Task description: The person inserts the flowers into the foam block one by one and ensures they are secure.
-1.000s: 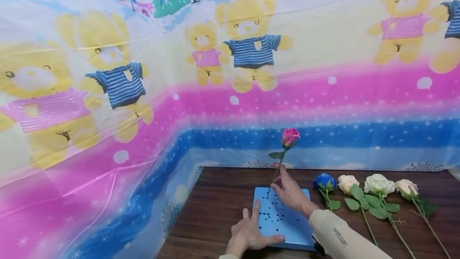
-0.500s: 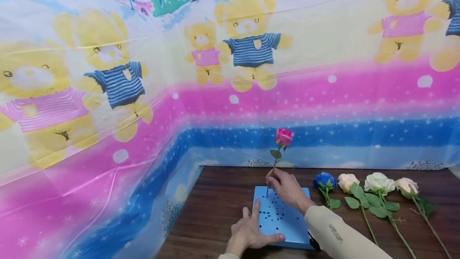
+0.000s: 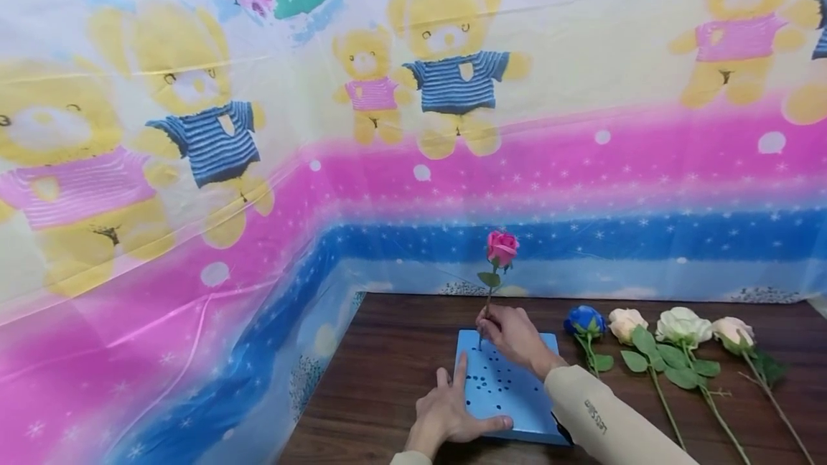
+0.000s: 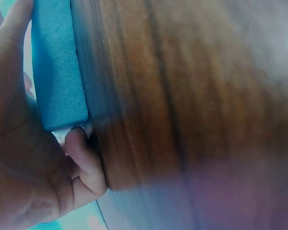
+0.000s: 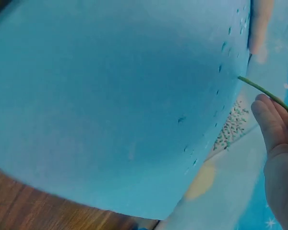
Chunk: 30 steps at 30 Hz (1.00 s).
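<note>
Short of the back edge of the desk (image 3: 362,386): blue foam block (image 3: 526,418), top dotted with holes. At its far left corner: pink rose (image 3: 502,248), nearly upright, bloom leaning slightly right, lower stem meeting the top face; depth in any hole not verifiable. Beyond the block's right edge, lying flat: blue rose (image 3: 585,320), cream rose (image 3: 625,326), white rose (image 3: 683,329) and pale pink rose (image 3: 733,332).

Step in hand, by judgement: seating the stem. Advisable to grip low, close to the foam, against bowing; to line the stem up with the hole before loading it; to press straight down in short, even pushes; to brace the block against sliding.

Right hand (image 3: 517,336): pinching the stem just above the foam, forearm in pale sleeve (image 3: 597,415) slanting in across the block's right edge. Left hand (image 3: 446,415): not gripping; index finger straight along the left edge, thumb extended over the near edge, well placed for bracing.
</note>
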### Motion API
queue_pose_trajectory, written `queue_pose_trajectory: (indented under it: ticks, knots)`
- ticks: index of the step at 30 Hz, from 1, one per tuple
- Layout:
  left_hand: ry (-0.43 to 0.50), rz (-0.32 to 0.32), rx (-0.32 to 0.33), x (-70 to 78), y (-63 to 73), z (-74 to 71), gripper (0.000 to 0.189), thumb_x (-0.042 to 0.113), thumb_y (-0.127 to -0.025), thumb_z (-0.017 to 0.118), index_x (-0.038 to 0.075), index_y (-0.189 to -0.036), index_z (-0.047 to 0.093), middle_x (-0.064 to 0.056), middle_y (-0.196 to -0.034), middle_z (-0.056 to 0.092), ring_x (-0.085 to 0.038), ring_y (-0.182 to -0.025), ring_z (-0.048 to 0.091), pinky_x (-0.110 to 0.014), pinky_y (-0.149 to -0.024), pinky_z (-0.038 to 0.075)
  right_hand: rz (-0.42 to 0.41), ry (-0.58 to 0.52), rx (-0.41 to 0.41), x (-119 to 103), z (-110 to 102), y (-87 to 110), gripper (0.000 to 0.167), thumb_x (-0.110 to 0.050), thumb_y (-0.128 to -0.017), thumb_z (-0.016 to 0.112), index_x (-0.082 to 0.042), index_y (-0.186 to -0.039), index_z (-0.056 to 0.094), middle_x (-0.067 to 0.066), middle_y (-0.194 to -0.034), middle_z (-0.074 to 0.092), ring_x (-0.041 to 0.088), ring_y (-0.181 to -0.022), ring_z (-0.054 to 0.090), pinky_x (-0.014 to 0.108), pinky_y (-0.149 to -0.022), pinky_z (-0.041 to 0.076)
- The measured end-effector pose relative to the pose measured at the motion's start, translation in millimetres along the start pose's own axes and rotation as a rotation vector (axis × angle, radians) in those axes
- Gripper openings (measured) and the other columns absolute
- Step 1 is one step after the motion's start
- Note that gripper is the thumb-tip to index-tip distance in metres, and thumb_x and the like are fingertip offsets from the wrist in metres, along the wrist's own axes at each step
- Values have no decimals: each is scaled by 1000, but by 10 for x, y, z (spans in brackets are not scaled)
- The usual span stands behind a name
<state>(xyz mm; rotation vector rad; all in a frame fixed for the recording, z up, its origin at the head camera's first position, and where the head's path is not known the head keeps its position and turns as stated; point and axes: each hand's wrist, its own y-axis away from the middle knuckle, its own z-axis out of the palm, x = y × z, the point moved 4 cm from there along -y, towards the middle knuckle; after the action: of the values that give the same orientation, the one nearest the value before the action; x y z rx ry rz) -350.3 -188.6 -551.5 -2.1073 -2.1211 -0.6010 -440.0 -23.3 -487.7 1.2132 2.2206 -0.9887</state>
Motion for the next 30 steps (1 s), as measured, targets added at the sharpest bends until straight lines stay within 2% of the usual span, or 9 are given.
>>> queue_pose_trajectory:
  ticks: [4, 8, 11, 15, 17, 22, 24, 26, 30]
  knots:
    - [-6, 8, 9, 35, 25, -66, 136, 98, -76, 71, 34, -181, 13, -21, -160, 47, -28, -71, 60, -55, -71, 51, -2, -1, 9, -22, 2, -19, 20, -9, -116, 61, -17, -104, 75, -2, -92, 75, 11, -83, 72, 35, -78, 62]
    - [1, 1, 1, 27, 22, -64, 137, 100, -75, 71, 35, -181, 13, -22, -160, 46, -29, -71, 60, -56, -72, 52, 39, -36, -7, -25, 29, -16, 20, -10, -117, 59, -18, -108, 74, 1, -100, 77, 16, -95, 76, 43, -88, 64]
    - [10, -5, -16, 17, 25, -36, 138, 100, -74, 71, 35, -181, 13, -22, -160, 46, -29, -70, 60, -56, -71, 51, 79, -68, -24, -5, 60, 16, 18, -10, -118, 57, -17, -121, 74, 4, -109, 78, 17, -104, 77, 48, -96, 63]
    - [4, -8, -13, 14, 18, -32, 136, 99, -75, 72, 35, -181, 13, -22, -163, 45, -30, -72, 61, -57, -74, 53, 83, -105, -24, -1, 76, 43, 28, -10, -118, 56, -18, -143, 67, 10, -115, 79, 24, -111, 78, 52, -97, 61]
    - [-2, -8, -7, 22, 17, -33, 136, 98, -76, 72, 35, -181, 13, -22, -164, 45, -31, -74, 62, -59, -76, 54, 76, -100, -25, -2, 67, 48, 32, -11, -119, 56, -20, -149, 63, 10, -114, 79, 25, -109, 78, 51, -95, 61]
    - [-4, -9, -5, 30, 29, -31, 136, 97, -76, 73, 34, -181, 14, -23, -166, 44, -33, -79, 66, -62, -80, 55, 86, -65, -44, -5, 50, 56, 33, -18, -119, 57, -23, -152, 59, 7, -105, 75, 15, -87, 68, 40, -80, 56]
    - [-2, -6, -3, 30, 31, -30, 137, 98, -75, 73, 33, -181, 14, -24, -166, 44, -33, -81, 66, -63, -82, 55, 98, -61, -43, -5, 38, 64, 34, -20, -119, 58, -23, -153, 59, 7, -105, 73, 13, -84, 65, 40, -78, 55]
    - [7, -1, -2, 28, 25, -26, 138, 97, -75, 74, 32, -181, 14, -25, -166, 44, -34, -81, 67, -64, -82, 55, 113, -66, -30, -5, 15, 71, 36, -21, -118, 61, -23, -154, 59, 5, -110, 75, 13, -92, 70, 42, -83, 59]
    - [15, 4, 9, 26, 30, -30, 139, 97, -74, 74, 31, -181, 15, -25, -165, 45, -33, -80, 66, -62, -80, 55, 157, -93, -5, 11, -45, 88, 42, -26, -116, 65, -24, -157, 55, 6, -127, 77, 24, -118, 76, 54, -98, 62]
